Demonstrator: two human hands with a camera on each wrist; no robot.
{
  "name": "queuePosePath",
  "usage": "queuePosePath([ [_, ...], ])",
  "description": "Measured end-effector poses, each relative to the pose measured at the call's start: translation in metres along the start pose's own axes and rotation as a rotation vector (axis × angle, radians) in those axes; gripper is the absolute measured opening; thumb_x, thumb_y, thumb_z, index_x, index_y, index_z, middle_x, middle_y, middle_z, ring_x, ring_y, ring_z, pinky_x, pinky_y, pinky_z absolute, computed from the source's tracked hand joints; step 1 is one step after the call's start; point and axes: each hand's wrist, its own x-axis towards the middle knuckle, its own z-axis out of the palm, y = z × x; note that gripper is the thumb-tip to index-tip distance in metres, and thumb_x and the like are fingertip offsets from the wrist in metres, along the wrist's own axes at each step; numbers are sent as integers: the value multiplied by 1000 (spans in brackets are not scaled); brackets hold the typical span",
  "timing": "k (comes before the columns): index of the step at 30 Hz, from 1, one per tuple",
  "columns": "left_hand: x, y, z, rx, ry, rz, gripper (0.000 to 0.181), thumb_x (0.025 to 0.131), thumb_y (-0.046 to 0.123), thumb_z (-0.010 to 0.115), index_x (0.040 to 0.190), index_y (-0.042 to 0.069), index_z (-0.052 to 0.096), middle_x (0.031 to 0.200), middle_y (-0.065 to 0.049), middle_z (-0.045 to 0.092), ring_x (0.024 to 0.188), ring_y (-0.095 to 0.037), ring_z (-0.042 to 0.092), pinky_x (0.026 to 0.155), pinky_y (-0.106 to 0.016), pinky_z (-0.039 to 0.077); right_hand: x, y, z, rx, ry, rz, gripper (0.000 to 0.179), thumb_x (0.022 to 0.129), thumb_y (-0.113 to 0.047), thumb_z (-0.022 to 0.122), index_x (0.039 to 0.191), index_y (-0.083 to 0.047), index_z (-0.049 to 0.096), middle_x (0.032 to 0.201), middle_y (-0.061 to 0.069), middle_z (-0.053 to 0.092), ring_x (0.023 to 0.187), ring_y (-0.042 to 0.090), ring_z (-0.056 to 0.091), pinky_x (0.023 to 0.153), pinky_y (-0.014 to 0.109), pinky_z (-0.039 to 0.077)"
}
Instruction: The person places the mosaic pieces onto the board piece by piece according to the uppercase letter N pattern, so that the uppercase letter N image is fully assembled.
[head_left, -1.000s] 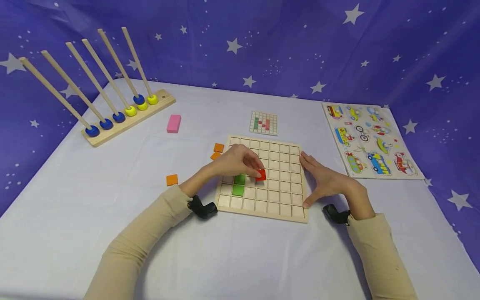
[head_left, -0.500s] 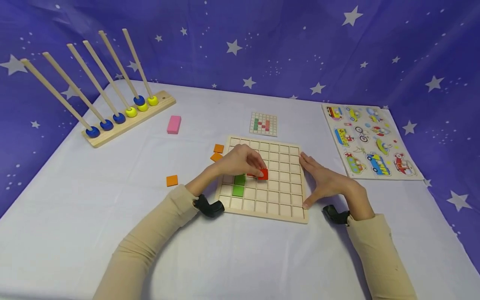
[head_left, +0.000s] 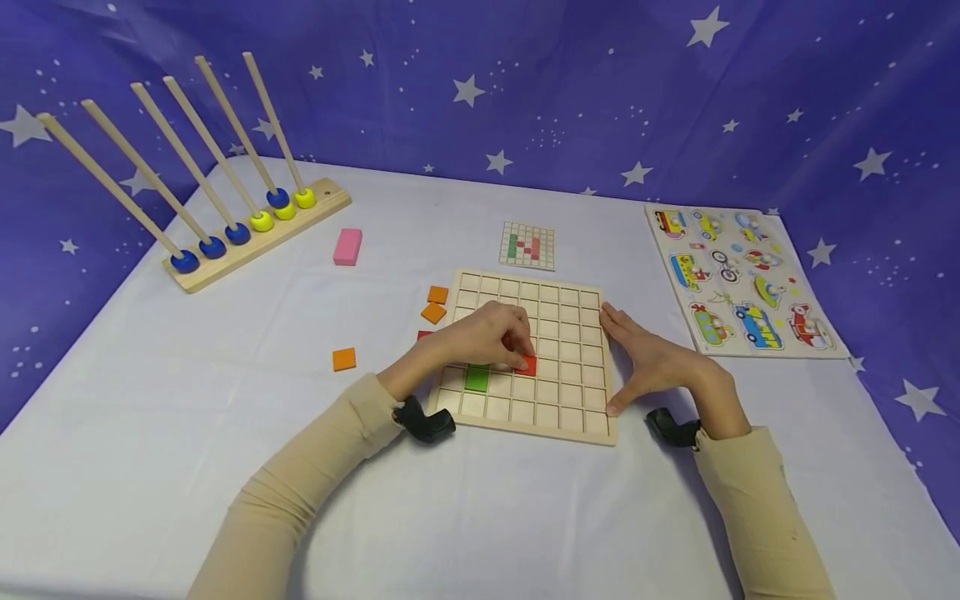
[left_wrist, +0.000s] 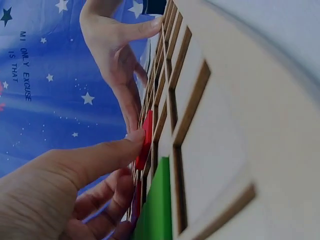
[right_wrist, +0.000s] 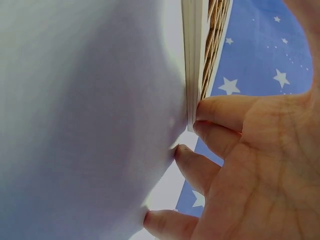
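Red tile [head_left: 528, 365] apparently lower, nearly seated

Head view looks down from above; both wrist views sit close, sharing the grid board [head_left: 528, 354].

Table [head_left: 187, 433] — grid board [head_left: 577, 421], puzzle [head_left: 738, 279]

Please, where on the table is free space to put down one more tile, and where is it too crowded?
Free: the cloth between the bead rack and the grid board, near the pink block; also the front strip between the sleeves. Crowded: the orange tiles left of the board, and the gap toward the vehicle puzzle, where the right hand rests.
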Motion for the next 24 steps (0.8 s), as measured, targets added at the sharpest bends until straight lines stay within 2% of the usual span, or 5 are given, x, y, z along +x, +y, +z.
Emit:
queuePosePath([
  [7, 4, 10, 2, 189, 32, -21, 8, 83, 9, 70, 80, 16, 69, 83, 3, 53, 75, -9, 49, 68, -20, 39, 0, 1, 1, 2, -4, 3, 139, 53, -38, 93, 151, 7, 5, 161, 19, -8, 146, 45, -7, 114, 62, 6],
  [11, 1, 8, -1, 246, 59, -40, 7, 84, 13, 69, 91, 15, 71, 85, 2, 57, 76, -10, 52, 70, -22, 41, -1, 1, 1, 6, -3, 9, 139, 53, -38, 93, 151, 7, 5, 161, 20, -8, 146, 45, -7, 114, 63, 6],
  [15, -9, -8, -15, 153, 97, -61, 19, 82, 15, 75, 100, 9, 72, 88, -2, 64, 76, -12, 56, 71, -23, 45, -2, 2, 2, 8, -5, 27, 140, 53, -39, 93, 151, 6, 4, 161, 18, -9, 146, 45, -7, 114, 63, 7],
  [20, -31, -41, -44, -64, 163, -154, 16, 78, 17, 80, 90, 8, 74, 84, -2, 69, 74, -11, 59, 69, -23, 47, -1, 1, 1, 6, -4, 28, 139, 54, -38, 93, 151, 5, 3, 161, 18, -9, 146, 44, -8, 114, 63, 7],
  [24, -55, -62, -67, -131, 107, -272, 16, 75, 20, 82, 83, 9, 74, 74, 2, 66, 68, -11, 54, 66, -23, 43, 0, 0, 0, 11, -7, 31, 140, 53, -38, 93, 152, 4, 3, 161, 17, -10, 146, 44, -8, 114, 62, 7],
])
